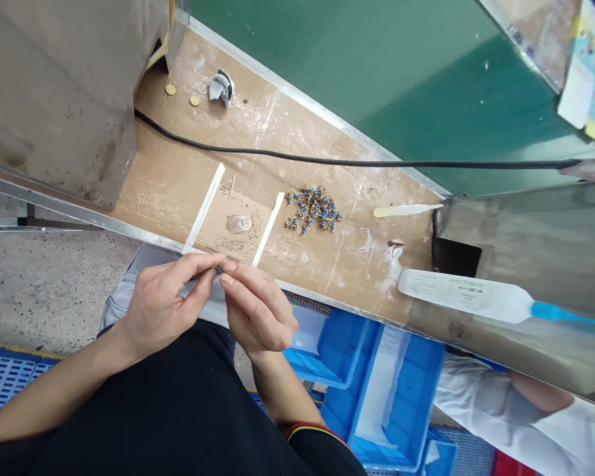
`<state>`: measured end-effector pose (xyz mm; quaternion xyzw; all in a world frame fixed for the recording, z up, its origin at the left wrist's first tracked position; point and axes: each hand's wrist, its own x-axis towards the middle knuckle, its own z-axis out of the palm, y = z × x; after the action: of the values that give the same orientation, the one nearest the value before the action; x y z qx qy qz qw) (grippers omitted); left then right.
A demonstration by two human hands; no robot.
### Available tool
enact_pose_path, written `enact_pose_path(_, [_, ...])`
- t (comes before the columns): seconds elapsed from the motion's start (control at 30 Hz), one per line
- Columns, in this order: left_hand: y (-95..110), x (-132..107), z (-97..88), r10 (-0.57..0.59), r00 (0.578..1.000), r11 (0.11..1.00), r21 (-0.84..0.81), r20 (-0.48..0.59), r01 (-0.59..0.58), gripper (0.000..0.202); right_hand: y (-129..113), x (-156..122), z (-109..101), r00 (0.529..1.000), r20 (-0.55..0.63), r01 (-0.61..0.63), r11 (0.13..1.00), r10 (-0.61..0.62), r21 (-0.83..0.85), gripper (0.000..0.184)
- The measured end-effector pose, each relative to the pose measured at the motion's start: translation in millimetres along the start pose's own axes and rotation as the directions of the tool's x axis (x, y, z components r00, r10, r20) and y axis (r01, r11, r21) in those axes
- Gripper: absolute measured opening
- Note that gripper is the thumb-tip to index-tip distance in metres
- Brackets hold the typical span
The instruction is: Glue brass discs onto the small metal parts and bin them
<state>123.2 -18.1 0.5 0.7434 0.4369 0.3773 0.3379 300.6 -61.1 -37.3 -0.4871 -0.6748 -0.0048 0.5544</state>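
brass and blue, a tiny part (pixel 219 268) sits pinched between the fingertips of the left hand (pixel 161 311) and the right hand (pixel 258 311), both curled and raised just over the metal edge of the cardboard-topped table (pixel 168 178). a heap of like parts (pixel 312 210) lies beyond the hands, past two white strips (pixel 204 208) and a clear round disc (pixel 239 224).

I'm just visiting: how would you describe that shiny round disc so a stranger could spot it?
Start at the long brown cardboard-topped bench. Find the two white strips lying across it. The disc sits between them, pale and glassy, unlike the blue-and-brass parts heaped beside it.
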Motion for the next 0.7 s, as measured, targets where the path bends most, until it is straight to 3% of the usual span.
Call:
enact_pose_path(0.1, [2.2, 0.3, 2.4, -0.018, 1.0, 1.0, -0.021, -0.019, 0.018, 0.021, -0.1, -0.2, -5.6, 1.0, 0.016, -0.005, 0.999, 0.004, 0.033, 0.057])
enact_pose_path(0.2, [5.1, 1.3, 6.4, -0.024, 0.999, 0.999, -0.026, -0.03, 0.023, 0.022, -2.0, 0.8, -12.3, 0.977, 0.04, -0.212, 0.966, 0.208, 0.151, 0.049])
enact_pose_path(0.3, [7.5, 2.5, 10.6, -0.03, 0.999, 0.999, -0.024, -0.021, 0.029, 0.023, -3.2, 0.6, -15.2, 0.892, 0.085, -0.45, 0.856, 0.444, 0.256, 0.033])
enact_pose_path(0.4, [8.7, 2.9, 14.7, -0.034, 0.999, 0.999, -0.011, -0.001, 0.034, 0.027, -2.6, -1.4, -14.8, 0.811, 0.147, -0.582, 0.75, 0.567, 0.314, 0.017])
enact_pose_path(0.5, [9.6, 0.7, 18.5, -0.002, 1.0, 1.0, 0.007, 0.003, 0.002, 0.03, -1.8, -3.5, -15.1, 0.765, 0.157, -0.633, 0.684, 0.625, 0.362, 0.008])
enact_pose_path(0.7, [12.6, -3.0, 23.4, 0.023, 1.0, 0.998, 0.061, 0.0, -0.023, 0.037, -1.2, -7.7, -19.7, 0.768, 0.161, -0.612, 0.637, 0.619, 0.469, 0.016])
